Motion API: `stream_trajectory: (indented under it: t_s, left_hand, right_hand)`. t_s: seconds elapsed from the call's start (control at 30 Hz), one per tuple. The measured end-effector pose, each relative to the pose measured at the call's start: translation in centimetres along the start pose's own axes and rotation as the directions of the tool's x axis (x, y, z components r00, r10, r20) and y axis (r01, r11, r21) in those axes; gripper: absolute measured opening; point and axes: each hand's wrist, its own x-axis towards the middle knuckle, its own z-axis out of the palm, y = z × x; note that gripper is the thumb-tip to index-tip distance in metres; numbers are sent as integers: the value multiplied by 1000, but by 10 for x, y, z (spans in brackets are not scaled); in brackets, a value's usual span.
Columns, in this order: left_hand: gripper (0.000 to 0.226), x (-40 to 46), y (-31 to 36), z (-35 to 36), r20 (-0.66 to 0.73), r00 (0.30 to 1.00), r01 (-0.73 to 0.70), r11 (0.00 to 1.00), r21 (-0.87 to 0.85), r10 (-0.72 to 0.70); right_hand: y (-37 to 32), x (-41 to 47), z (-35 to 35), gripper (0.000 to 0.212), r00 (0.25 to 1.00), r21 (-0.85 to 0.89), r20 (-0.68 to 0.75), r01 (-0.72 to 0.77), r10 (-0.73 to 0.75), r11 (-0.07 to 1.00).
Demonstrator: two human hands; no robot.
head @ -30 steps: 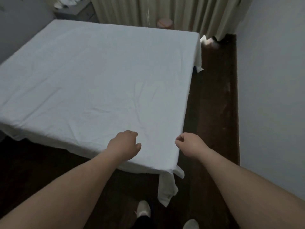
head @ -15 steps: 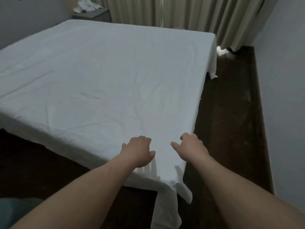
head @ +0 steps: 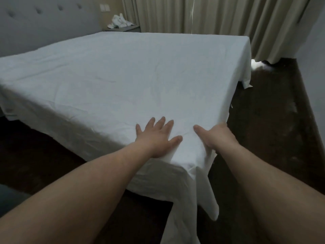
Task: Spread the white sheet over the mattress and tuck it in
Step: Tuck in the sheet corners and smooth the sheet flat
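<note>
**a:** ok so why is the left hand point(head: 158, 136) flat like that? fingers straight and spread, palm down on the white sheet point(head: 133, 81) right by the near corner of the mattress point(head: 184, 161). nothing gripped on that side, it's just pressing.

**b:** my guess is it's an anchor. it pins the top layer so the cloth doesn't slide while the other hand works the edge. the sheet is already laid across the whole top of the bed, draped down the near side and the right side, with a loose tail hanging off the corner toward the dark floor point(head: 272, 138).

**a:** and the right hand point(head: 218, 138)?

**b:** that one's the grip. thumb lies on top pointing inward, the rest of the fingers wrap over the right edge and go out of sight, with a fold of sheet bunched under the palm. so it's clamped on the sheet at the edge, the way i read it.

**a:** both arms reach out nearly straight from the bottom of the view, hands near each other but not touching.

**b:** yeah. spreading looks done to me, tucking hasn't happened at this corner, the overhang is all free. far right corner also dangles loose by the curtains point(head: 219, 16).

**a:** some white cloth piled on the nightstand point(head: 123, 29) back there too, can't tell what it is.
</note>
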Motion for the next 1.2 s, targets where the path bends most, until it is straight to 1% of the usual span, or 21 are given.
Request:
stream_trajectory:
  t_s: [0.07,0.1,0.17,0.2,0.27,0.33,0.4,0.47,0.57,0.63,0.67,0.7,0.8,0.83,0.87,0.9,0.93,1.0,1.07,1.1,1.2]
  left_hand:
    - [74,-2,5,-5,-40,999,12,999,-46,-14]
    - [62,-4,7,-8,-73,997,20,998,-62,-25]
    - [42,-11,12,-13,-108,994,18,999,-36,-22]
    - [39,-15,16,-12,-111,994,7,1000,14,-6]
    - [41,-22,22,-6,-115,993,-8,994,113,21]
    - [42,-25,27,0,-139,990,-8,991,134,27]
    - [42,-26,26,4,-158,987,-10,995,103,26]
    - [38,-28,26,7,-186,982,-24,998,60,35]
    - [36,-33,27,6,-190,980,-59,998,-16,55]
    - [45,-35,25,2,-170,984,-61,998,-28,56]
    - [50,-35,23,0,-157,987,-43,999,-33,38]
    - [55,-34,22,-3,-139,990,-10,999,-35,5]
    - [69,-36,9,-7,-52,991,126,992,-6,-126]
    - [74,-38,4,-8,-21,988,151,989,12,-150]
    - [76,-41,0,-8,1,988,154,988,25,-154]
    - [77,-44,-4,-7,12,990,137,990,41,-137]
    - [77,-47,-7,-6,18,994,107,992,63,-109]
    - [76,-53,-9,-5,22,998,50,993,111,-53]
    - [69,-59,-8,-8,32,999,4,990,140,-9]
    - [64,-64,-11,-10,42,999,-6,990,144,0]
    - [54,-75,-16,-15,68,996,-65,990,128,56]
  right_hand:
    - [10,-5,-1,89,999,18,37,-39,38,999]
    - [11,-8,-3,80,998,25,60,-33,31,999]
    - [10,-11,-5,64,998,-9,47,49,-49,999]
    - [9,-14,-5,54,994,-48,26,104,-103,993]
    - [8,-18,-3,38,980,-133,-46,186,-193,974]
    - [11,-18,-2,35,964,-156,-78,241,-255,958]
    - [15,-13,-1,32,960,-165,-74,256,-271,952]
    - [19,-10,-5,27,964,-135,-35,256,-263,957]
    - [27,-11,-11,18,964,-119,-30,260,-265,958]
    - [29,-16,-14,21,958,-165,-32,277,-286,946]
    - [31,-15,-16,22,961,-148,-34,265,-273,953]
    - [33,-11,-17,21,963,-129,-36,259,-266,957]
    - [33,-9,-17,30,963,-195,-78,238,-257,951]
    - [29,-12,-16,34,952,-195,-151,237,-268,952]
    - [24,-18,-13,37,922,-200,-244,254,-300,946]
    - [15,-25,-10,37,883,-219,-313,292,-351,931]
    - [2,-32,-5,37,840,-247,-335,359,-427,900]
    - [-27,-48,6,41,773,-284,-266,509,-577,813]
    - [-57,-57,18,49,742,-302,-134,601,-657,740]
    - [-71,-59,28,52,733,-305,-60,633,-677,712]
    - [-79,-48,47,59,755,-359,78,630,-651,688]
